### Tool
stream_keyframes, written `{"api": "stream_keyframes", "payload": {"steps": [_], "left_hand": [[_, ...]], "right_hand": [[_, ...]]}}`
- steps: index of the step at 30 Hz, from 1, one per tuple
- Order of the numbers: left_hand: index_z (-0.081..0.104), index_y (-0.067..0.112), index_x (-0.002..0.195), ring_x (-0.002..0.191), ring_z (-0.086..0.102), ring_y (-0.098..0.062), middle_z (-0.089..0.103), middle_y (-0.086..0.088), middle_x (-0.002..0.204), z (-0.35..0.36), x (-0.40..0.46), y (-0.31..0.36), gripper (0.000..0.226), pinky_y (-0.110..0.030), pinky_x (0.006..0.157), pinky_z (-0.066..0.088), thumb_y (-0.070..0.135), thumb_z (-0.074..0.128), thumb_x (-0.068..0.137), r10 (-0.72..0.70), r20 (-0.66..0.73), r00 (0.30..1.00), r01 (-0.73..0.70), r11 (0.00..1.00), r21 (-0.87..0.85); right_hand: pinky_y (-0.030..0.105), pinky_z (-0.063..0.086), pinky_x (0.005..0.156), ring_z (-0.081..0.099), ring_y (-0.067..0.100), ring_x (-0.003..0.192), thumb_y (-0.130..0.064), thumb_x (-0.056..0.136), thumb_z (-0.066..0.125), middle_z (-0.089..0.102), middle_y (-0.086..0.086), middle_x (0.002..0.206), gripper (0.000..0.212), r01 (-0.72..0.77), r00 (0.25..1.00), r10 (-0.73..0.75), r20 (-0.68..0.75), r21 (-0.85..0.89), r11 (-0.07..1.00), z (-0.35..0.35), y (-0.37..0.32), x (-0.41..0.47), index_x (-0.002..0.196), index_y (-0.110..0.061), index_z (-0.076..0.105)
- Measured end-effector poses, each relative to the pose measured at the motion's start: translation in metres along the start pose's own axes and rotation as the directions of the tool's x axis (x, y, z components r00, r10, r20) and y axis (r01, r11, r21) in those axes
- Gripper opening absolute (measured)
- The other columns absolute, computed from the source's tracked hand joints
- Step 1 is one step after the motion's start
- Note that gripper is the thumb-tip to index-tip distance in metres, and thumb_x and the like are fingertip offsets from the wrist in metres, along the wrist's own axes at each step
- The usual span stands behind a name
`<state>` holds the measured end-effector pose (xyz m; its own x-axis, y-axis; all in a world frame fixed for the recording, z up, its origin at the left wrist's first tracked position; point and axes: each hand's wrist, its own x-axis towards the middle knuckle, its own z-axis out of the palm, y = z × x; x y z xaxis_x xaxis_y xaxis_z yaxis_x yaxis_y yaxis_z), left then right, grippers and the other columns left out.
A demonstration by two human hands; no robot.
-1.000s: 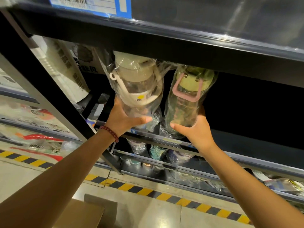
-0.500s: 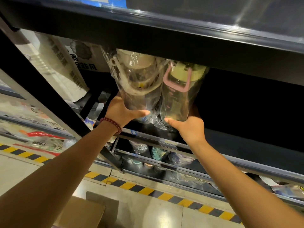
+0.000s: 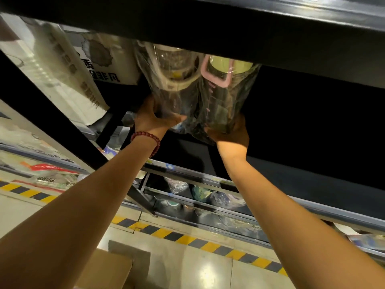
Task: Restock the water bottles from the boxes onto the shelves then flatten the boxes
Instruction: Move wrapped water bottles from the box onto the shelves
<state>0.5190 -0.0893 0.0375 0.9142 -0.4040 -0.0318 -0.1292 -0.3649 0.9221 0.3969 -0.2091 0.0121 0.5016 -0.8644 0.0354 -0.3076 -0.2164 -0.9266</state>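
Observation:
Two plastic-wrapped water bottles are inside the dark shelf bay, side by side and touching. My left hand (image 3: 155, 119) grips the base of the bottle with the cream lid and strap (image 3: 173, 80). My right hand (image 3: 231, 133) grips the base of the bottle with the green lid and pink handle (image 3: 220, 90). Their tops are partly hidden behind the black shelf edge above (image 3: 208, 32). The shelf they go onto has a metal front rail (image 3: 198, 176). A cardboard box (image 3: 104, 270) sits on the floor at the bottom, partly cut off.
White printed cartons (image 3: 62, 80) stand left of the bottles on the same level. A black diagonal upright (image 3: 62, 130) crosses the left side. Lower shelves hold several more wrapped bottles (image 3: 200, 192). Yellow-black hazard tape (image 3: 187, 239) runs along the floor.
Both hands have pushed the two bottles further back and up into the shelf bay; the lids are now partly hidden under the upper shelf edge, and the bottles have come together.

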Motion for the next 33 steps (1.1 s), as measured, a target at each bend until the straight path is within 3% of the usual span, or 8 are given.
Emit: {"api": "stream_keyframes", "payload": {"steps": [7, 12, 16, 19, 21, 24, 29, 33], "left_hand": [[0.048, 0.017, 0.131, 0.115, 0.057, -0.014, 0.06, 0.001, 0.126, 0.007, 0.01, -0.007, 0.098, -0.039, 0.098, 0.049, 0.044, 0.086, 0.045, -0.008, 0.007, 1.0, 0.009, 0.995, -0.102], [0.049, 0.017, 0.131, 0.118, 0.056, -0.016, 0.059, 0.0, 0.128, 0.011, 0.012, -0.005, 0.108, -0.039, 0.102, 0.046, 0.05, 0.081, 0.033, -0.049, 0.047, 0.998, 0.057, 0.982, -0.179], [0.042, 0.01, 0.137, 0.126, 0.049, -0.019, 0.052, -0.004, 0.137, 0.007, 0.004, 0.004, 0.091, -0.037, 0.109, 0.037, 0.022, 0.086, 0.059, -0.118, 0.124, 0.985, 0.143, 0.966, -0.216], [0.04, 0.004, 0.136, 0.128, 0.044, -0.024, 0.047, -0.008, 0.138, -0.001, -0.013, 0.016, 0.058, -0.036, 0.109, 0.034, 0.004, 0.064, 0.083, -0.116, 0.05, 0.992, 0.123, 0.978, -0.168], [0.045, 0.006, 0.132, 0.12, 0.049, -0.02, 0.052, -0.005, 0.127, -0.009, -0.035, 0.021, 0.058, -0.03, 0.104, 0.04, 0.009, 0.07, 0.08, -0.117, 0.011, 0.993, 0.116, 0.967, -0.226], [0.05, 0.007, 0.126, 0.114, 0.055, -0.017, 0.057, -0.005, 0.125, -0.01, -0.065, 0.015, 0.063, -0.017, 0.089, 0.047, 0.017, 0.08, 0.072, -0.038, -0.024, 0.999, 0.033, 0.98, -0.194], [0.045, 0.007, 0.133, 0.118, 0.053, -0.019, 0.05, -0.009, 0.134, -0.001, -0.12, 0.042, 0.064, -0.014, 0.082, 0.05, 0.011, 0.075, 0.077, 0.027, 0.204, 0.979, 0.017, 0.977, -0.211], [0.038, 0.007, 0.139, 0.126, 0.048, -0.025, 0.044, -0.013, 0.141, 0.022, -0.184, 0.075, 0.065, -0.03, 0.097, 0.044, 0.002, 0.068, 0.082, -0.002, 0.528, 0.849, 0.085, 0.988, -0.132]], "right_hand": [[0.007, 0.03, 0.079, 0.054, 0.021, 0.119, -0.032, 0.068, 0.083, 0.056, 0.001, 0.132, 0.079, -0.046, 0.996, 0.041, -0.08, -0.073, 0.996, 0.009, -0.001, 0.003, 0.134, -0.016, 0.044], [0.022, 0.038, 0.093, 0.051, 0.023, 0.124, -0.035, 0.07, 0.081, 0.053, 0.002, 0.136, 0.08, -0.052, 0.997, 0.044, -0.059, -0.137, 0.989, 0.011, -0.001, 0.007, 0.136, -0.016, 0.04], [0.029, 0.041, 0.1, 0.05, 0.024, 0.125, -0.03, 0.068, 0.083, 0.051, 0.006, 0.137, 0.085, -0.034, 0.999, 0.035, 0.009, -0.117, 0.993, 0.001, -0.002, 0.007, 0.138, -0.013, 0.038], [0.04, 0.042, 0.103, 0.045, 0.027, 0.129, -0.022, 0.071, 0.081, 0.051, 0.008, 0.134, 0.076, -0.043, 0.999, 0.045, 0.023, -0.074, 0.996, -0.018, -0.002, 0.004, 0.134, -0.011, 0.041], [0.049, 0.044, 0.098, 0.043, 0.031, 0.13, -0.014, 0.079, 0.074, 0.053, 0.006, 0.125, 0.054, -0.064, 0.998, 0.064, 0.023, -0.021, 0.998, -0.034, -0.002, -0.008, 0.126, -0.012, 0.046], [0.041, 0.045, 0.101, 0.051, 0.025, 0.121, -0.023, 0.074, 0.08, 0.054, 0.005, 0.125, 0.066, -0.082, 0.997, 0.082, 0.011, 0.009, 0.997, -0.068, -0.01, -0.042, 0.13, -0.01, 0.047], [0.018, 0.043, 0.092, 0.052, 0.011, 0.108, -0.019, 0.087, 0.067, 0.049, 0.001, 0.135, 0.054, -0.05, 0.997, 0.05, -0.063, 0.007, 0.999, -0.152, -0.019, -0.117, 0.135, -0.012, 0.043], [0.03, 0.047, 0.092, 0.055, 0.013, 0.102, -0.017, 0.085, 0.069, 0.056, 0.004, 0.123, 0.044, -0.236, 0.952, 0.249, -0.176, 0.094, 0.967, -0.235, -0.011, -0.191, 0.125, -0.012, 0.052]]}}
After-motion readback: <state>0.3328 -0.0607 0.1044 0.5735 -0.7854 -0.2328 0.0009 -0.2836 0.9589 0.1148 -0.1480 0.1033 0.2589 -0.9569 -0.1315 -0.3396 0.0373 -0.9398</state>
